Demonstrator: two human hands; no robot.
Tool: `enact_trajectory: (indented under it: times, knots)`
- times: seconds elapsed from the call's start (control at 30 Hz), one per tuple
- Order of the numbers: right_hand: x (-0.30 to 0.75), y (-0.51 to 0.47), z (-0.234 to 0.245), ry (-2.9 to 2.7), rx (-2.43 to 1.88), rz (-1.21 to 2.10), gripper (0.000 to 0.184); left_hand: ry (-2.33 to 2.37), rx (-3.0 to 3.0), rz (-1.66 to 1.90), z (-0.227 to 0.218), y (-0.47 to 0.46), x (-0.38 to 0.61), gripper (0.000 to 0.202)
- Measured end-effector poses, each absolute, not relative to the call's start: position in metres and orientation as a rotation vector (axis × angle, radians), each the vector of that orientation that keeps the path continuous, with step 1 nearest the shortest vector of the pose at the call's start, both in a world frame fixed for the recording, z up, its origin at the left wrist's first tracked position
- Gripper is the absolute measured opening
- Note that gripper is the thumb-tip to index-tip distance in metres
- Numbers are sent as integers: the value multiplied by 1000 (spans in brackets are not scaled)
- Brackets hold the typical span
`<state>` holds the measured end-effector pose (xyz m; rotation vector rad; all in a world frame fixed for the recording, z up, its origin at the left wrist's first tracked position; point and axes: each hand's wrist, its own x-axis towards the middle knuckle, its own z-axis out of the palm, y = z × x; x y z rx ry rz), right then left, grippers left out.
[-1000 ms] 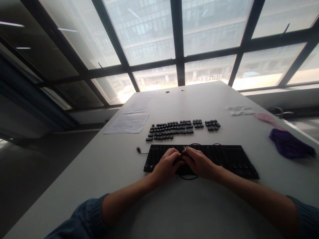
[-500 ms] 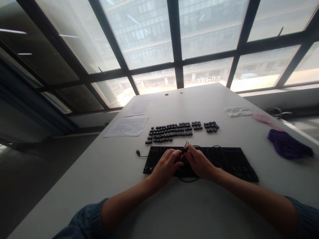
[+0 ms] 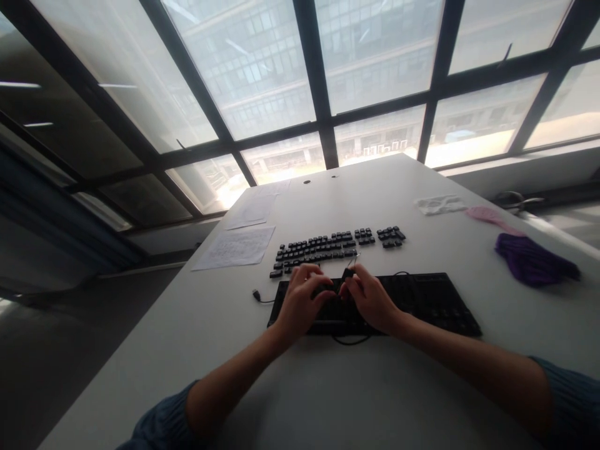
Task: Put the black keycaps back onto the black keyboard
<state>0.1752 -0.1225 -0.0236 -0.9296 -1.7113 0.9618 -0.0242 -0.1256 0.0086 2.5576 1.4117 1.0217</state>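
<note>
A long white table (image 3: 328, 387) runs away toward the windows. Nearest the person lies a black keyboard (image 3: 422, 300), set crosswise. Its thin cable (image 3: 351, 340) loops out at the near edge and a plug (image 3: 257, 295) lies just off its left end. Just beyond the keyboard sit loose black keycaps (image 3: 328, 247), laid out in neat rows (grouped much as on a keyboard). To the left of them is a printed sheet of paper (image 3: 237, 248), with a second sheet (image 3: 250, 209) farther back. On the right side lie a purple cloth (image 3: 529, 262), a pink object (image 3: 487, 215) beyond it and a crumpled white piece (image 3: 440, 204). Two small round holes (image 3: 307, 182) show near the far edge.
</note>
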Motion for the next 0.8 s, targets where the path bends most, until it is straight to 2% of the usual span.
enact_trajectory:
  times: [0.07, 0.17, 0.33, 0.6, 0.73, 0.8]
  knots:
    - [174, -120, -26, -1687, -934, 984, 8, 1602, 2511, 1023, 15, -97, -27, 14]
    - [173, -119, -28, -1672, -928, 996, 10, 1798, 2451, 837, 16, -55, -27, 15]
    - [175, -119, -27, -1653, -926, 988, 9, 1907, 2359, 591, -2, -29, -24, 15]
    - [174, -118, -27, -1577, -908, 1023, 13, 1925, 2347, 492, -5, -30, -27, 15]
    - [174, -115, -26, -1500, -924, 999, 15, 1891, 2391, 530, 5, -37, -31, 28]
    - [176, -114, -23, -1496, -942, 967, 16, 1836, 2446, 625, 11, -49, -32, 29]
